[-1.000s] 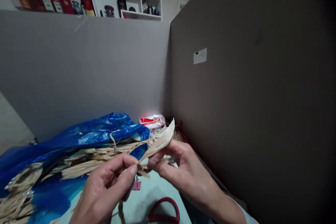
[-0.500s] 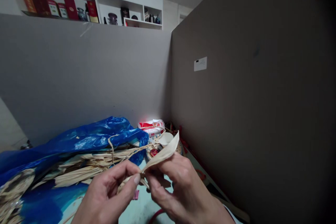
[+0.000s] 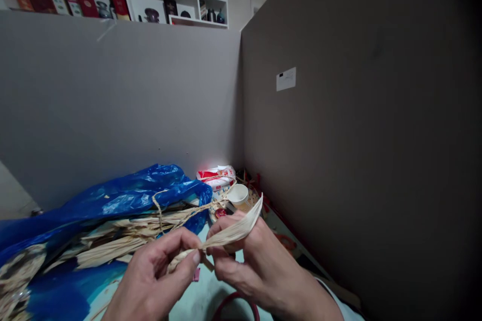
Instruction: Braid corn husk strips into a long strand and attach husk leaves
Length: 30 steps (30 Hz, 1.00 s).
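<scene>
Between thumb and curled fingers, my left hand point(image 3: 150, 276) pinches a short braided piece of dried husk point(image 3: 177, 261) at the bottom centre. My right hand point(image 3: 259, 266) is right beside it, its fingers closed on husk strands at the braid's end. From that joint a broad pale husk strip point(image 3: 241, 229) runs up and right across the back of my right fingers, its tip pointing up. A narrow brownish strand hangs below the joint. My right fingertips are partly hidden, so which strand they press cannot be made out.
A blue plastic bag point(image 3: 131, 193) lies at left with a heap of dried husks point(image 3: 109, 253) and a braided cord point(image 3: 192, 210). Behind my hands stand a white cup point(image 3: 238, 193) and a red-and-white packet point(image 3: 216, 176). A dark red ring point(image 3: 236, 295) lies near. Grey panels enclose the table.
The husk strip has swung lower and turned its broad side toward me, over my right fingers. More of the braid shows in my left hand. The view has tilted slightly down and right.
</scene>
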### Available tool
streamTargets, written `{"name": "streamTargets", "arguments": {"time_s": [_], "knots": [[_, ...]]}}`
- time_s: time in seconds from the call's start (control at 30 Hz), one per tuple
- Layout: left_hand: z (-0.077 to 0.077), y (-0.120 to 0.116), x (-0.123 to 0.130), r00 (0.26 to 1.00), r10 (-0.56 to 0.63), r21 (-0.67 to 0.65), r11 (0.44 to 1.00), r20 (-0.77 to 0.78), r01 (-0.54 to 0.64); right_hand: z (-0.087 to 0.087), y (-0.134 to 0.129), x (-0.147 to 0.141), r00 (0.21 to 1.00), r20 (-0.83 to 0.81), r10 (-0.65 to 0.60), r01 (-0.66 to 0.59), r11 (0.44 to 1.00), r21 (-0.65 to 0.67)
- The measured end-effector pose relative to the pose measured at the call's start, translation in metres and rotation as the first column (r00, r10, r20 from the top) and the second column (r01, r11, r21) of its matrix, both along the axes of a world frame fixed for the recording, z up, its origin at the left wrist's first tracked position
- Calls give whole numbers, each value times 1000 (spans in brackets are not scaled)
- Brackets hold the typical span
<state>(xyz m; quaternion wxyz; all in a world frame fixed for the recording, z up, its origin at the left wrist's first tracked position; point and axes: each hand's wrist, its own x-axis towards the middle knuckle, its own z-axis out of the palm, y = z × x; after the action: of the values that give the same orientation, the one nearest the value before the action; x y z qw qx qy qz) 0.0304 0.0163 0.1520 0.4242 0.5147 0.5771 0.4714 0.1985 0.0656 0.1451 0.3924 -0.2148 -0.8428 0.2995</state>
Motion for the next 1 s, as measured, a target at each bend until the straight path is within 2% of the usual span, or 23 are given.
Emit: {"name": "streamTargets", "arguments": {"time_s": [0.13,0.2,0.3,0.4,0.67,0.83,1.0], "knots": [[-8,5,-1,995,-69,-68,995,66,73,-2,8,0,998,17,53,-48,973,-225],[-9,6,1,983,-83,-88,991,165,98,-2,11,2,998,18,60,-53,961,-273],[-6,4,7,941,-40,-108,991,336,81,-1,13,5,999,26,28,-21,973,-230],[-1,0,12,909,-5,-124,990,418,62,1,10,8,999,46,1,7,984,-178],[1,-11,17,920,33,-60,998,389,-11,2,2,4,1000,-20,20,-23,988,-151],[-6,-19,19,907,8,-3,1000,422,-8,3,-3,3,999,30,-29,31,997,-68],[-9,-28,18,894,15,73,996,447,-54,11,-4,10,994,-36,-104,101,990,-95]]}}
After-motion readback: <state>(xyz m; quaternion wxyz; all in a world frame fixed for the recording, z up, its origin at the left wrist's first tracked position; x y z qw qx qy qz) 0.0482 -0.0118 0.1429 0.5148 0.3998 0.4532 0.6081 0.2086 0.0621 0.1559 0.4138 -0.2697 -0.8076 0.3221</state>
